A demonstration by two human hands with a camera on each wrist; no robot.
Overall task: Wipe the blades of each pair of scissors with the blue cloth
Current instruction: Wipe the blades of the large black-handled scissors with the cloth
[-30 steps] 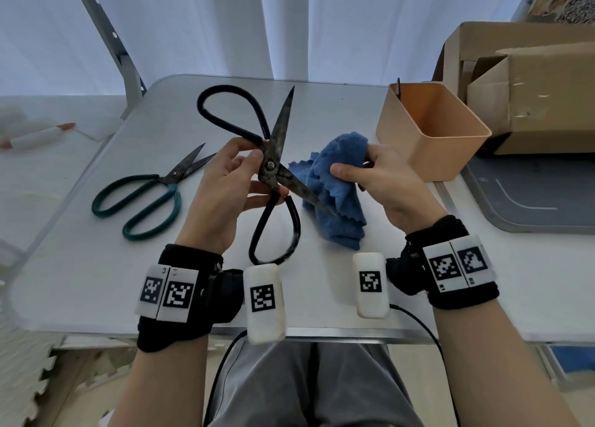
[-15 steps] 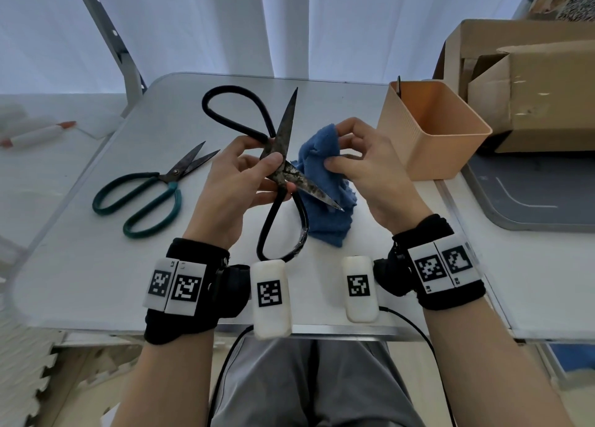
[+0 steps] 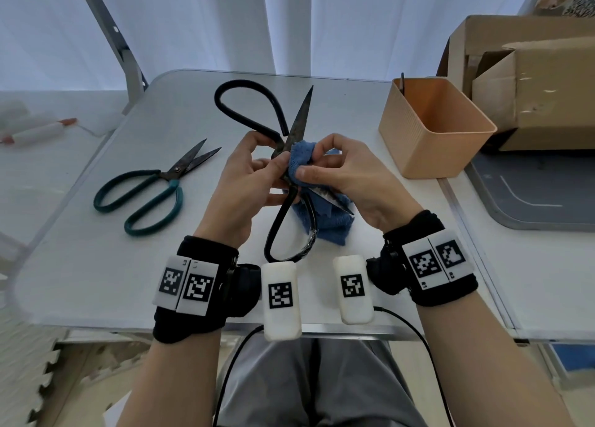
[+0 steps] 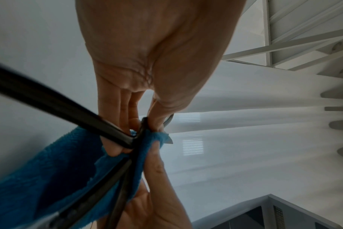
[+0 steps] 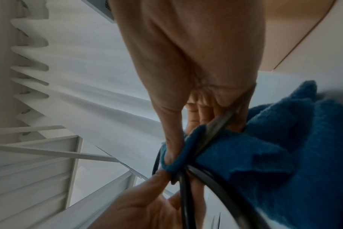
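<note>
My left hand (image 3: 254,181) grips the large black scissors (image 3: 301,117) at the pivot, above the table. The scissors are spread wide, one blade pointing up and away, the other down to the right. My right hand (image 3: 341,169) pinches the blue cloth (image 3: 328,227) round the base of the blades, thumb on top. The rest of the cloth hangs below. The left wrist view shows a black handle (image 4: 49,100) crossing the cloth (image 4: 39,170). In the right wrist view, the cloth (image 5: 274,147) folds over a blade (image 5: 217,124). Green-handled scissors (image 3: 151,191) lie on the table to the left.
An orange plastic bin (image 3: 431,130) stands at the back right of the white table (image 3: 96,265). Behind the bin is a cardboard box (image 3: 531,82). A grey tray (image 3: 531,194) lies on the right. A metal stand leg (image 3: 106,30) rises at the back left.
My right hand brought the cloth leftward from beside the scissors and folded it round the blades near the pivot. The left hand raised the scissors slightly.
</note>
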